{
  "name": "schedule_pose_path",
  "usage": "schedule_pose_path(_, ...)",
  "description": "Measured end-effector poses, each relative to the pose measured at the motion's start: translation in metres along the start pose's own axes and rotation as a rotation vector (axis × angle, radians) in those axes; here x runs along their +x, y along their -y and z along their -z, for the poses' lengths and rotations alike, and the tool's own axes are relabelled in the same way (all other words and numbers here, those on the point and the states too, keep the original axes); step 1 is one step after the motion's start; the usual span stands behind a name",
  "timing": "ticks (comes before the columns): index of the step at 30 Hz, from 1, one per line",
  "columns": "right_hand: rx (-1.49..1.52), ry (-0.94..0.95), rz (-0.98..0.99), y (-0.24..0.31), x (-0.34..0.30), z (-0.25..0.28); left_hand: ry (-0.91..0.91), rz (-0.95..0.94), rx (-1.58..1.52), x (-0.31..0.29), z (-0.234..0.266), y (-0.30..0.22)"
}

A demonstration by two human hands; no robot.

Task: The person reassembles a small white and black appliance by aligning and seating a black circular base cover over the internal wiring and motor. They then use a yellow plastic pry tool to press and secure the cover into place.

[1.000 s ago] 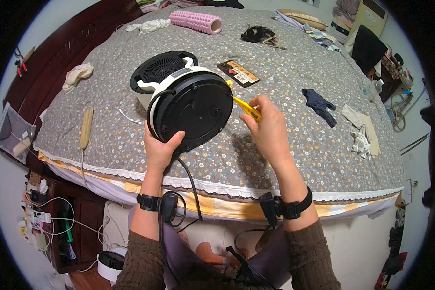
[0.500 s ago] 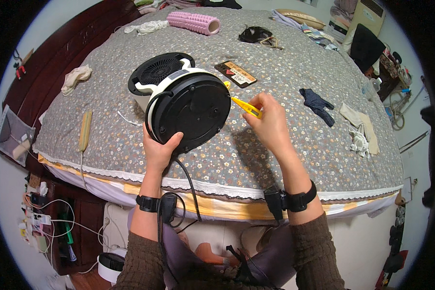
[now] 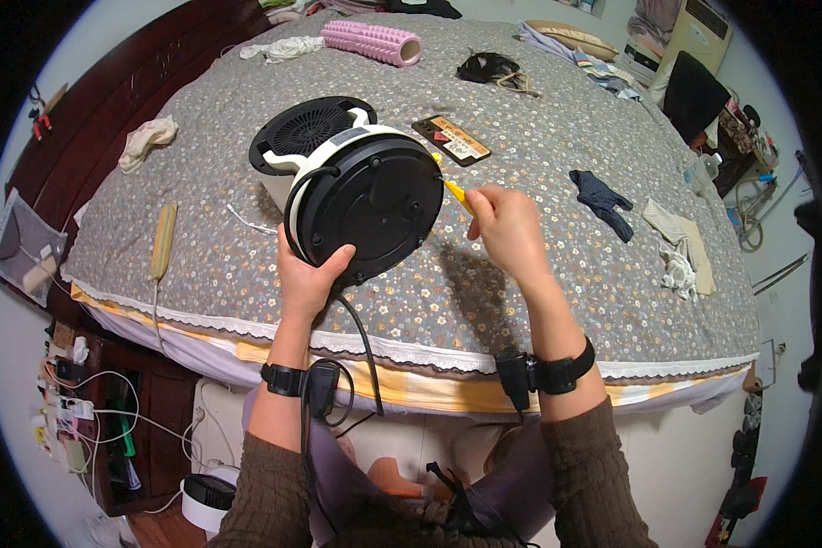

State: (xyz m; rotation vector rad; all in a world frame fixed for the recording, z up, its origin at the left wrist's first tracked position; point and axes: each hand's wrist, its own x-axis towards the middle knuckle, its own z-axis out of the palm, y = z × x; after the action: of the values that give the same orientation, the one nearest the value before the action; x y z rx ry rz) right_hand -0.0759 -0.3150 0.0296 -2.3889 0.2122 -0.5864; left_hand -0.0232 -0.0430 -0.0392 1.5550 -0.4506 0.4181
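Observation:
A white and black electric fan is tipped over above the bed, its round black base facing me and its slotted black grille behind. My left hand grips the lower left rim of the base, thumb lying on the black underside. Pinched in my right hand is a yellow pen-shaped tester screwdriver. Its tip meets the right edge of the base, near a small raised spot; exact contact is too small to tell. A black power cord hangs from the fan. Something small and yellow shows behind the base rim.
On the flowered bedspread lie a dark flat case, a pink foam roller, a dark blue garment, pale socks and a yellow stick-like thing with a cable. Power strips with cables sit at lower left.
The fan has shifted slightly right with my left hand. My right hand has turned, so the screwdriver points more steeply at the base and less of its handle shows.

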Motion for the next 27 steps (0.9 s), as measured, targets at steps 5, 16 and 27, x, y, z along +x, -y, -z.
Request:
schedule_pose_path(5,0.309,0.037,-0.081,-0.002,0.006,0.005,0.012,0.009,-0.005,0.001,0.001,0.001)
schedule_pose_path(16,0.118,-0.212,0.229,-0.007,-0.001,-0.008,0.005,0.009,0.014,0.0,0.001,0.007)
schedule_pose_path(27,0.603,0.088,-0.089,-0.02,0.01,-0.003,0.011,-0.036,0.036,-0.001,0.001,0.007)
